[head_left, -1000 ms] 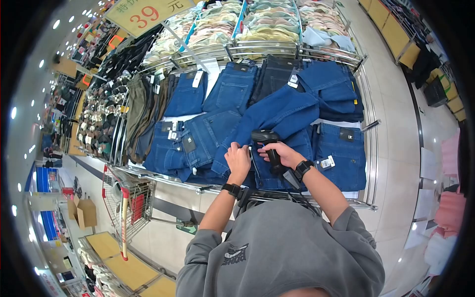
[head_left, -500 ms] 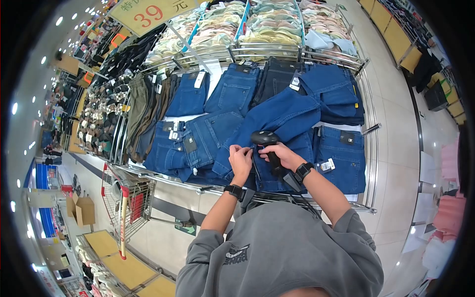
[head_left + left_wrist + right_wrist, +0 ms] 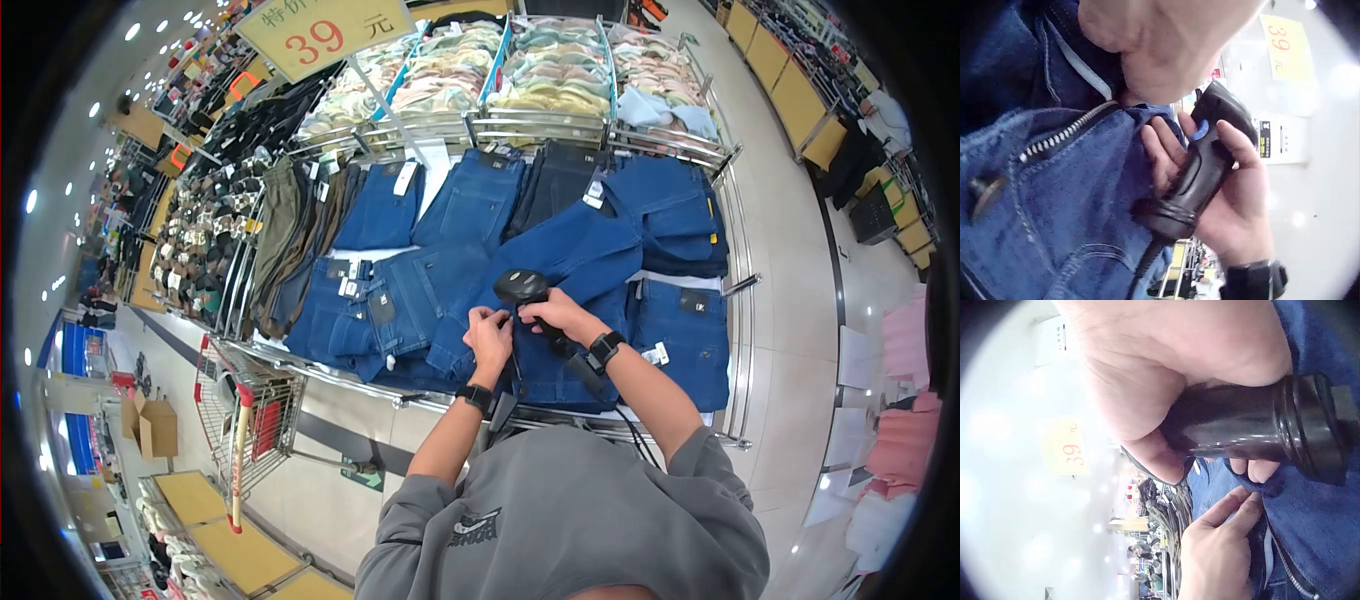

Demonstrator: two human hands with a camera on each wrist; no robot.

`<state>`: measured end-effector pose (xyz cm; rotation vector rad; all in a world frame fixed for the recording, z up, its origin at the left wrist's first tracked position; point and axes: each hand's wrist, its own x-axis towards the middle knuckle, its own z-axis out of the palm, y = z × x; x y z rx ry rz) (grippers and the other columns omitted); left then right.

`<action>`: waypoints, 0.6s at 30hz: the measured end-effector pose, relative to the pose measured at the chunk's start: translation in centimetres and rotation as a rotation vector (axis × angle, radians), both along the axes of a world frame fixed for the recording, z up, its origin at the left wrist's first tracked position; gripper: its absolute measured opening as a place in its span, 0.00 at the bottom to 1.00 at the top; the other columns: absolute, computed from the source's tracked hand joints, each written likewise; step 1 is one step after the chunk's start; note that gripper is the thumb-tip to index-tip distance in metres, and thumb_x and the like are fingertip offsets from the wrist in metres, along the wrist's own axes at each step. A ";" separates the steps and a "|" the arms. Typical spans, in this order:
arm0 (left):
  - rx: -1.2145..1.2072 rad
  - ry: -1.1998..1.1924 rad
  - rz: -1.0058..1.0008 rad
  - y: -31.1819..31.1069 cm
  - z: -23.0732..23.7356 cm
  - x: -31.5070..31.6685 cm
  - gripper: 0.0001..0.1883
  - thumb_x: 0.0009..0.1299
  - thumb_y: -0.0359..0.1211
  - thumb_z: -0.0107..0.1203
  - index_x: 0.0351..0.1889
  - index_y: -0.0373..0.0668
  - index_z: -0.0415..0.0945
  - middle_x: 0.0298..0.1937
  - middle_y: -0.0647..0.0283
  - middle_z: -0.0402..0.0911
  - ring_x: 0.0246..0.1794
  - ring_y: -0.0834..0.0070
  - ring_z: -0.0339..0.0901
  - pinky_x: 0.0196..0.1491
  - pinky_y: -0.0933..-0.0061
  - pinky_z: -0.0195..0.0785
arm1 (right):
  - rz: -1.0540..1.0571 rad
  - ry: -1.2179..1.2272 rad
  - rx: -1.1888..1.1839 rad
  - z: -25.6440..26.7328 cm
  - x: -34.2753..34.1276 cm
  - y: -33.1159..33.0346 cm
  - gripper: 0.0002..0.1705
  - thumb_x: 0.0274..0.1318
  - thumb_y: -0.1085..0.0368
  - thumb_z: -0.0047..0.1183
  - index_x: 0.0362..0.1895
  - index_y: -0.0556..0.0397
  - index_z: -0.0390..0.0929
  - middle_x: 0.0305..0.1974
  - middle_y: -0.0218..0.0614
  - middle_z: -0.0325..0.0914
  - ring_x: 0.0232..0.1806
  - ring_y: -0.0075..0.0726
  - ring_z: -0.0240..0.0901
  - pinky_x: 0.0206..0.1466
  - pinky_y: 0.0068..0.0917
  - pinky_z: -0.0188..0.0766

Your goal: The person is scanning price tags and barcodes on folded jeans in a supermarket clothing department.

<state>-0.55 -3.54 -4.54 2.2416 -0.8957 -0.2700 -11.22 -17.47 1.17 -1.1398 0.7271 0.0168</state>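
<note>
Noted a shopping cart (image 3: 242,440) at left, beside the display surface (image 3: 372,253). Found the left hand (image 3: 489,345) pinching blue jeans (image 3: 1079,194) near the zipper (image 3: 1066,139), fingers narrow. Located these jeans on the surface, beneath both hands. Recorded the right hand (image 3: 567,318) with fingers wrapped round a black barcode scanner (image 3: 521,286). Observed folded jeans (image 3: 690,340) at right.

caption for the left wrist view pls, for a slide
Right hand grips a black handheld scanner beside blue jeans with a metal zipper, left hand in the foreground.

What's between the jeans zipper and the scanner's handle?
Denim, then some fingers of the right hand, as the left wrist view shows.
</note>
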 end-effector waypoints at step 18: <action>-0.042 -0.089 -0.312 0.6 1.0 1.2 0.10 0.55 0.35 0.68 0.30 0.40 0.82 0.36 0.53 0.78 0.38 0.54 0.78 0.42 0.56 0.71 | 0.165 -0.020 -0.018 -3.3 0.3 -0.1 0.11 0.49 0.62 0.61 0.35 0.55 0.82 0.27 0.33 0.77 0.25 0.27 0.72 0.30 0.25 0.69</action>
